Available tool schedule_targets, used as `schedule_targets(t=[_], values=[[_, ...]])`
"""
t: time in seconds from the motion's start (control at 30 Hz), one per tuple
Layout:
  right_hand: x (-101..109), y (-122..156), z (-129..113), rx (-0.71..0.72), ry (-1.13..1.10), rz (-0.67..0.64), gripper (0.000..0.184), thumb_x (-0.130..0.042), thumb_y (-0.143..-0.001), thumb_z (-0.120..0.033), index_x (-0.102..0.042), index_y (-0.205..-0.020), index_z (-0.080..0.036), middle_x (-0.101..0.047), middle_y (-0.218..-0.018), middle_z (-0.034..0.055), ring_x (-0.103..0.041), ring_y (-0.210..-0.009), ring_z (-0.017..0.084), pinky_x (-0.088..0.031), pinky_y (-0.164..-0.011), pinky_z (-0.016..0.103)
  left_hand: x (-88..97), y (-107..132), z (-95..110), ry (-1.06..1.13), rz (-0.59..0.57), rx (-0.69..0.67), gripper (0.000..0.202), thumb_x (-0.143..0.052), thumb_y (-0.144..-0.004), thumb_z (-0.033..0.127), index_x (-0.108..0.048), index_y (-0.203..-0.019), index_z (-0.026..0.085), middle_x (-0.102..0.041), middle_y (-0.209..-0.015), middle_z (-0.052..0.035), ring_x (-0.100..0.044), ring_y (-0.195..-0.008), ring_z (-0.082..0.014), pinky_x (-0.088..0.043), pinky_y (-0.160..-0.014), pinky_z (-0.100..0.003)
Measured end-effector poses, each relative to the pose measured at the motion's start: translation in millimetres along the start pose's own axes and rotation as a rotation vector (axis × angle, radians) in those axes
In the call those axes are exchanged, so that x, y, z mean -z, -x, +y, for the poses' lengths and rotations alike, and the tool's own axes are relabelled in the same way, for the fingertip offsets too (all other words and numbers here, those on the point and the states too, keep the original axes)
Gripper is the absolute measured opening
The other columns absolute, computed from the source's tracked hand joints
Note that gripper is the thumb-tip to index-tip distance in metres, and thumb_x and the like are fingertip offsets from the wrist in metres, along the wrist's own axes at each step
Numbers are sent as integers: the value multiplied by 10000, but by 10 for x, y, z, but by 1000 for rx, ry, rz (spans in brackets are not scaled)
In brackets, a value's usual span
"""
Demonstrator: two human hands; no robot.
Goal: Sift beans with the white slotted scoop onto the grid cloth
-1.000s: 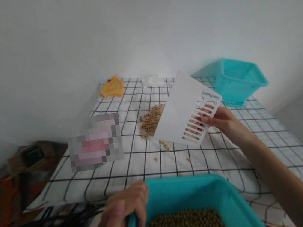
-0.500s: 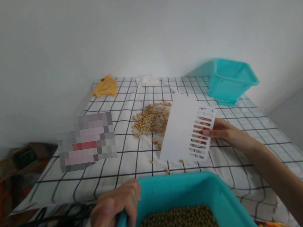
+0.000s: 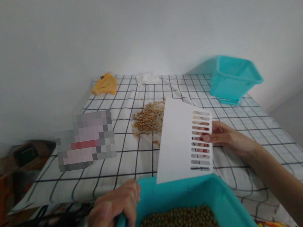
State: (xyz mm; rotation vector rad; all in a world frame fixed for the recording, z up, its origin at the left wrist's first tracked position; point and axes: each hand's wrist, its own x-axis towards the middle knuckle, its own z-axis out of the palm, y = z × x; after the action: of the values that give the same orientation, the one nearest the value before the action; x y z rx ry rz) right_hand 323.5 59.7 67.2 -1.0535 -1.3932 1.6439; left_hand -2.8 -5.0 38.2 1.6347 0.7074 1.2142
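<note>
Smooth, pale grey wall [image 3: 138, 28] backs a desk [image 3: 112, 153] spread with white cloth, black-gridded and wrinkled along its near edge. At six o'clock sits the near bin [image 3: 223, 194], turquoise plastic with rounded corners; at two o'clock, a tapered far bin [image 3: 235, 82]. Toward four, a thin, stiff white sheet [image 3: 174, 140] is tilted, pinched at its slotted edge by the fingers of the right hand [image 3: 226, 136], thumb in front. Fingers of the left hand [image 3: 116, 206] curl tightly over the near bin's left rim. A pixelated pack [image 3: 85, 138] lies at nine, a creased yellow piece [image 3: 105, 84] near eleven, a limp white piece [image 3: 147, 78] at twelve. In view, the sheet's lower edge overlaps the near bin's far rim; contact cannot be told. Bare grid runs between pack and sheet, and beyond the right hand at three. Two bins and one sheet show; tan beans [image 3: 146, 120] heaped centrally and dark round beans [image 3: 179, 225] inside the near bin are too many to count.
</note>
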Motion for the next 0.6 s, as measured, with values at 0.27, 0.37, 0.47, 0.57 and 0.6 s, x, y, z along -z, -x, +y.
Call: schedule_targets(t=[0.27, 0.37, 0.47, 0.57, 0.6], values=[[30, -36, 10, 49, 133, 117, 215, -763, -863, -360, -767, -1003, -197, -793, -1038, 81, -737, -889, 219, -597, -826, 360, -3, 30, 5, -11, 13, -13, 653, -256, -1058, 487, -524, -528, 216, -514, -431, 0, -465, -478, -183, -446, -587, -357], [-11, -35, 7, -6, 135, -14, 221, -762, -865, -375, -757, -984, -190, -785, -941, 61, -729, -826, 207, -610, -769, 347, -12, 21, 16, 0, 40, 6, 660, -281, -1043, 529, -533, -513, 226, -517, -419, 0, -459, -467, -195, -435, -570, -376], [-45, -31, 7, -33, 118, -92, 240, -757, -871, -377, -753, -1024, -193, -777, -921, 49, -726, -827, 202, -617, -758, 344, -6, 5, 19, 7, 34, 8, 660, -300, -1037, 544, -547, -511, 229, -522, -422, 2, -464, -465, -195, -440, -567, -379], [-43, -20, 9, -10, 94, -94, 208, -757, -876, -352, -761, -1017, -198, -782, -927, 45, -730, -833, 195, -616, -789, 347, -10, 3, 17, -3, 14, -7, 674, -289, -1050, 525, -562, -513, 223, -535, -431, 1, -473, -466, -186, -451, -575, -372], [-37, -14, 10, 2, 83, -92, 192, -760, -875, -338, -765, -1006, -198, -788, -940, 46, -733, -838, 193, -614, -800, 348, -18, 6, 18, 0, 26, -8, 677, -291, -1052, 522, -561, -509, 223, -532, -428, 1, -465, -458, -185, -446, -569, -375]])
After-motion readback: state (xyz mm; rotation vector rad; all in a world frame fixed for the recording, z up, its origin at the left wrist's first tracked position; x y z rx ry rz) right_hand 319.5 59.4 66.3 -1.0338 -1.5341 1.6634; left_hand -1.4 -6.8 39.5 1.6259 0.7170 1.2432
